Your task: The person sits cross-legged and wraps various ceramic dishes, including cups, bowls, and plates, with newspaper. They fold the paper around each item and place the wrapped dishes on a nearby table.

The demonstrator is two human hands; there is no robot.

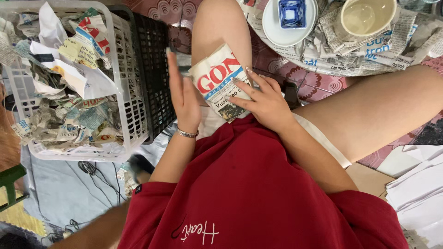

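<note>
A small bundle wrapped in newspaper [218, 82] rests on my left thigh, its printed side up. My right hand [262, 99] lies on it with fingers spread, pressing its right edge. Beside the bundle's left edge, my left hand [183, 94] is held upright and flat, fingers together, holding nothing. A thin bracelet circles my left wrist. I sit on the floor in a red shirt.
A white plastic basket [127, 69] full of crumpled newspaper stands at left, with a black crate [152, 69] beside it. Ahead lie a white saucer [277, 27] holding a small blue square dish [291, 13], a cream bowl [367, 16] and newspaper sheets. White papers lie at right.
</note>
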